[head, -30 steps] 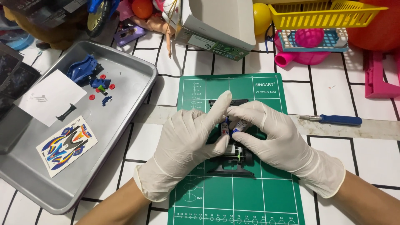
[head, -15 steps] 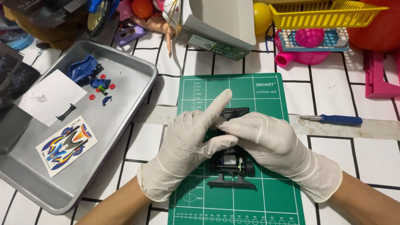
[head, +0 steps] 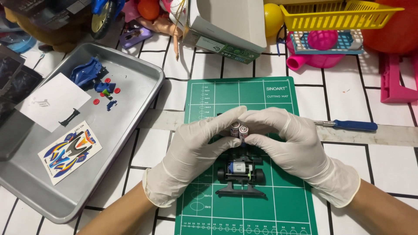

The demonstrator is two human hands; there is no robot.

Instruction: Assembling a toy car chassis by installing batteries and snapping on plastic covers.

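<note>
- Both white-gloved hands meet over the middle of the green cutting mat (head: 278, 91): the left hand (head: 191, 152) and the right hand (head: 291, 143) each pinch, fingertips closed, one of two small silver cylindrical batteries (head: 239, 130) held side by side and touching.
- Just below the batteries, a black toy car chassis with four small wheels (head: 241, 174) sits on the mat, partly under the fingers.
- Open mat shows above the hands and toward its near edge.
- Left of the mat, close to its edge, a grey metal tray (head: 135, 113) holds blue plastic parts (head: 87, 72) and a colourful sticker sheet (head: 69, 152).
- Right of the hands, a blue-handled screwdriver (head: 348, 125) lies on the white tiled table (head: 374, 174), well apart from the mat's edge.
</note>
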